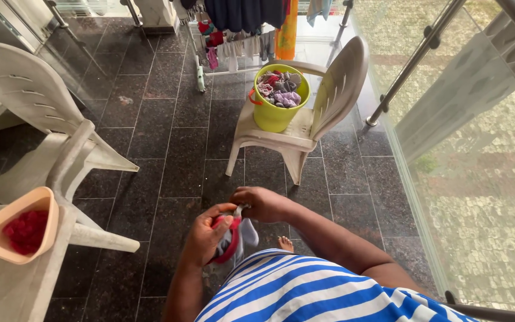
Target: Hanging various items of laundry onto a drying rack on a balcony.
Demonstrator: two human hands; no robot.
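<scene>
Both hands grasp a small red-and-grey sock (231, 240) at waist height: left hand (205, 238) fingers wrapped round its body, right hand (262, 204) fingers pinching the top edge. Soft, limp, light, I'd judge; best held by that edge.

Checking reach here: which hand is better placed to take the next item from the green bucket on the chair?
Probably the right hand: it sits nearer the lime-green plastic bucket, while the left hand grips the small red-and-grey garment.
</scene>
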